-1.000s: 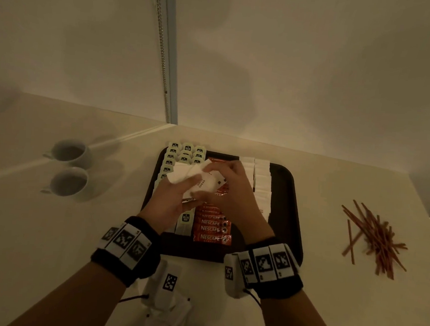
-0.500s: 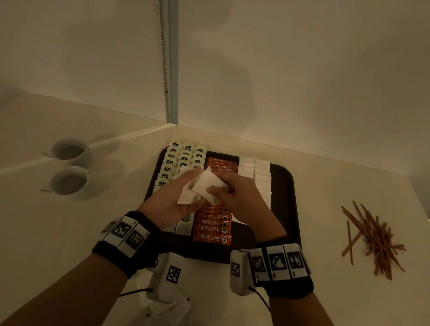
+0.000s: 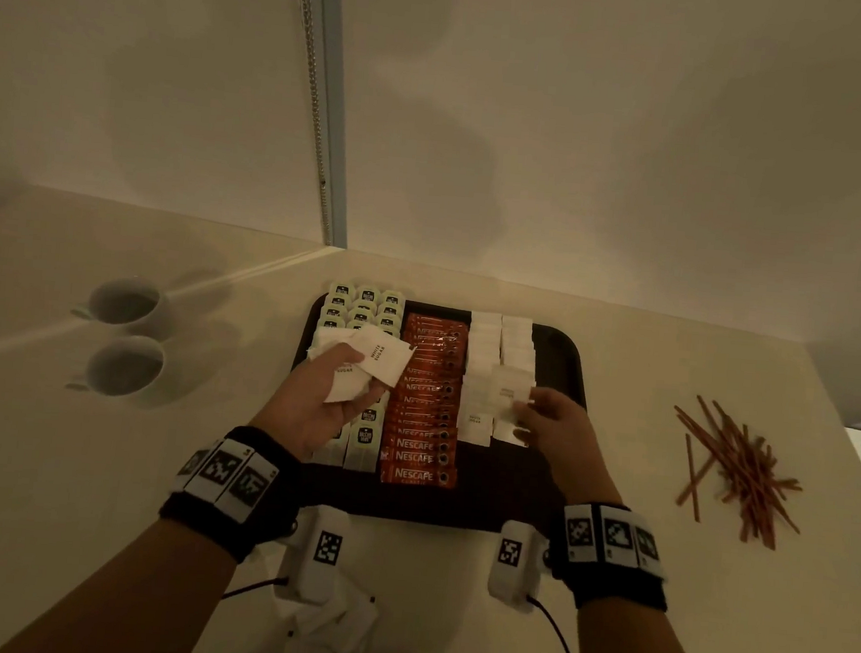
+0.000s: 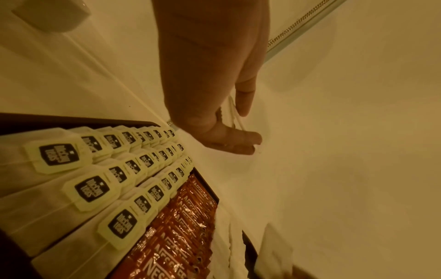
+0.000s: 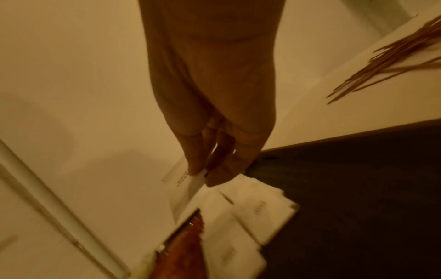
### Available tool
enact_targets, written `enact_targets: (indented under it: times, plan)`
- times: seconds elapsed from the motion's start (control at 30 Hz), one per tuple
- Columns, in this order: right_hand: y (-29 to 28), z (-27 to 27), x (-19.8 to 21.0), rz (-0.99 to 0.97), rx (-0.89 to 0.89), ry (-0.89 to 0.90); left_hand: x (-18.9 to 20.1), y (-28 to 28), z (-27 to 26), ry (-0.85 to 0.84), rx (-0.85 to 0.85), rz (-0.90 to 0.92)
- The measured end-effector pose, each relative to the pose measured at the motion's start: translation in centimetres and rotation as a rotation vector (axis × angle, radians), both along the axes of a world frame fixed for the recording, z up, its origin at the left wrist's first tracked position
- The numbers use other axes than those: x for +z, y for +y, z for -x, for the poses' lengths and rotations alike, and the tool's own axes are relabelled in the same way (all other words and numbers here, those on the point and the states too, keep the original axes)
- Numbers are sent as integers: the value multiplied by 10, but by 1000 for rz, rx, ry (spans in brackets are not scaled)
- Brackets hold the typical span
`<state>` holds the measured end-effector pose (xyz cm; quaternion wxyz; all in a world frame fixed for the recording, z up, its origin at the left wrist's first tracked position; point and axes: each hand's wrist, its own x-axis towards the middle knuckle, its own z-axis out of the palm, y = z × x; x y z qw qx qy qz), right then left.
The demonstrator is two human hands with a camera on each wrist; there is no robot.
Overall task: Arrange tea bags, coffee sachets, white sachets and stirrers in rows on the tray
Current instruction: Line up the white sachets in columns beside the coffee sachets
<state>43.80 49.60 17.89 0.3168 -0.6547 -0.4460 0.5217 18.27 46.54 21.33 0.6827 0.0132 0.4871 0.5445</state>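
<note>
A dark tray holds three rows of tea bags on its left, a column of orange coffee sachets in the middle and two columns of white sachets to the right. My left hand hovers over the tea bags and holds a small stack of white sugar sachets. My right hand pinches one white sachet over the near end of the white columns; in the right wrist view this sachet sits between thumb and fingers. Brown stirrers lie in a loose pile on the table, right of the tray.
Two white cups stand on the table left of the tray. More white packets lie at the near table edge between my wrists. A wall with a hanging bead chain rises just behind the tray.
My hands were together over the tray's middle. The right hand has moved right to the white columns with one sachet, and the left keeps the stack.
</note>
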Motion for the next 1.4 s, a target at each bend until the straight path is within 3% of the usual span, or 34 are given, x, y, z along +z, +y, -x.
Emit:
enact_targets:
  times: [0.23, 0.67, 0.83, 0.9, 1.0, 1.07, 1.2, 1.4]
  plan:
    - [-12, 1, -53, 196, 41, -206, -1, -1, -1, 17, -2, 24]
    - [-1, 13, -75, 60, 55, -522, -2, -2, 0, 17, 15, 7]
    - [-3, 19, -69, -18, 60, -600, -8, -1, -3, 115, -29, -60]
    - [-2, 29, -53, -133, 59, -540, -9, 0, -4, 158, -64, -82]
    - [1, 59, -13, -241, 174, -147, -9, 0, -8, 251, -142, -100]
    - [3, 78, 10, -251, 301, 13, -10, -1, -11, 336, -212, -113]
    - [4, 90, 27, -281, 353, 28, -9, -3, -12, 359, -217, -96]
    - [-4, 72, 29, -101, 433, 114, -8, -4, -10, 312, -217, -103]
